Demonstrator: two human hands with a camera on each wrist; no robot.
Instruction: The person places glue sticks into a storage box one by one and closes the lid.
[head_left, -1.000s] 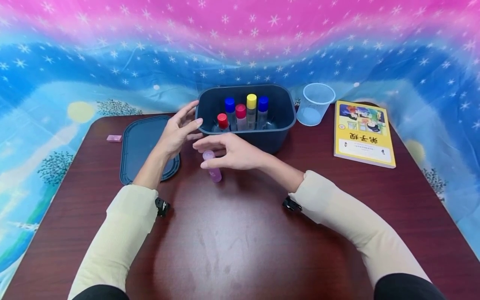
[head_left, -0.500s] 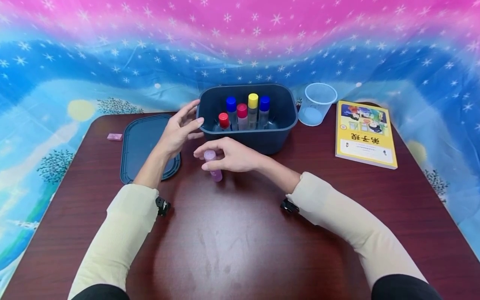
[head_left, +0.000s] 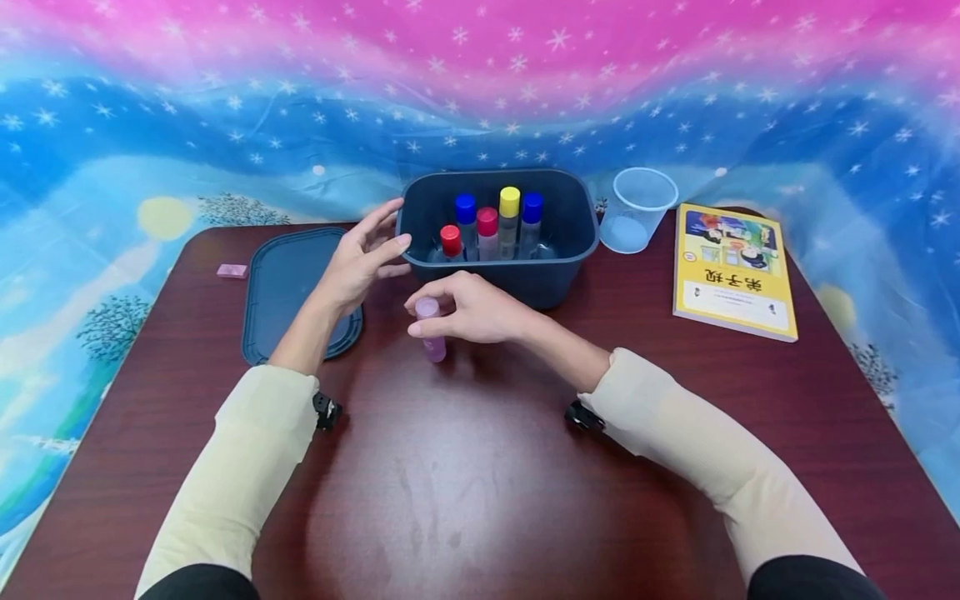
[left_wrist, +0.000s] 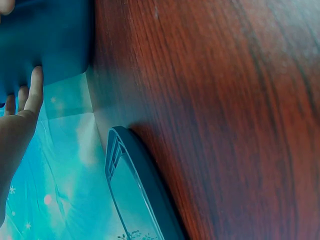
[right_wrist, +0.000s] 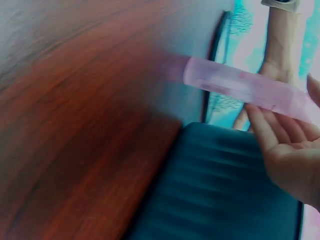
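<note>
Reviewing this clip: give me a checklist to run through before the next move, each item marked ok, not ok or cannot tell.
1. Left hand at the dark bin: ok, its fingers are against the bin's end.
2. Bin uncovered: ok, the lid lies beside it on the table.
3. Pink tube upright: ok.
4. Tube lifted: not ok, its base rests on the table.
5. Right hand firmly gripping the tube: cannot tell; thumb and fingers are around it, but contact is unclear.
6. Five capped tubes standing in the bin: ok.
</note>
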